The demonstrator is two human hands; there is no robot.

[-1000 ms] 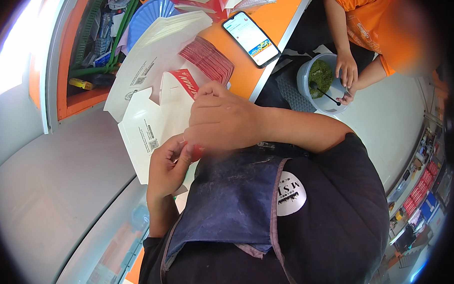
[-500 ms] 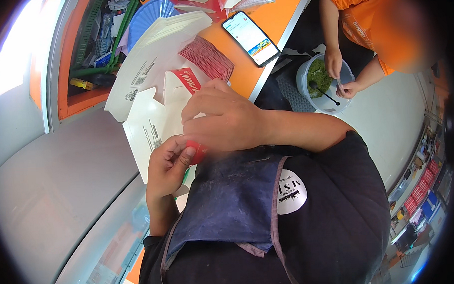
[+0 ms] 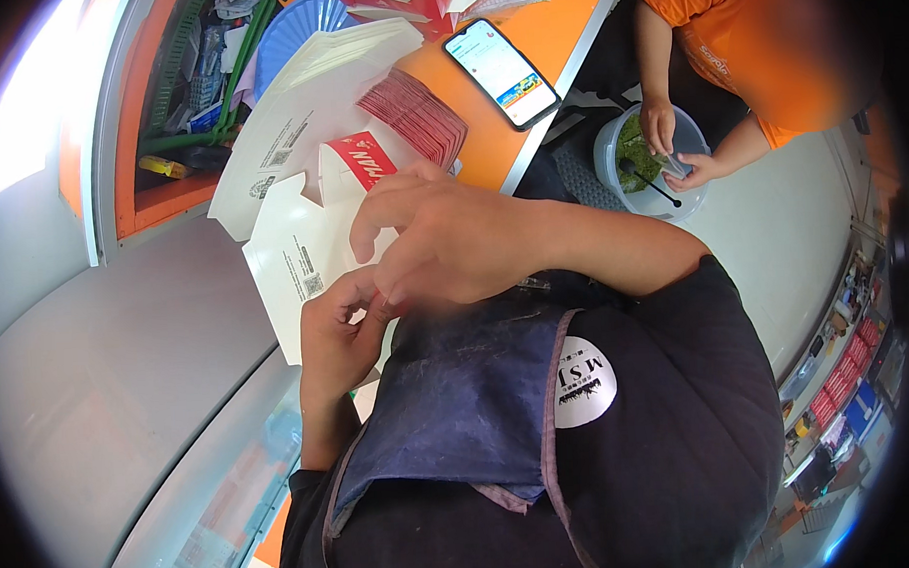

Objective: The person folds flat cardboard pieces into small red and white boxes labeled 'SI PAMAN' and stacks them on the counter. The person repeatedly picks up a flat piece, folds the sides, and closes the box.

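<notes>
A flat white carton (image 3: 291,252) with a red flap lies unfolded at the counter's edge. My left hand (image 3: 338,333) is curled over its lower right edge, thumb and fingers pinched together. My right hand (image 3: 451,239) reaches across from the right. Its lower fingertips meet the left hand's fingertips, and its index finger is lifted and spread. What sits between the fingertips is hidden. My dark sleeve and blue apron (image 3: 459,404) fill the lower middle.
A fanned stack of red cartons (image 3: 414,115) and more white blanks (image 3: 318,88) lie on the orange counter (image 3: 495,147), with a phone (image 3: 500,72) beside them. At the right, a person in orange holds a bowl of green food (image 3: 651,167). A grey curved surface (image 3: 128,396) is on the left.
A small red piece seen between the fingertips earlier is now covered by my right fingers. My right index finger has lifted. The other person's hands shifted over the bowl.
</notes>
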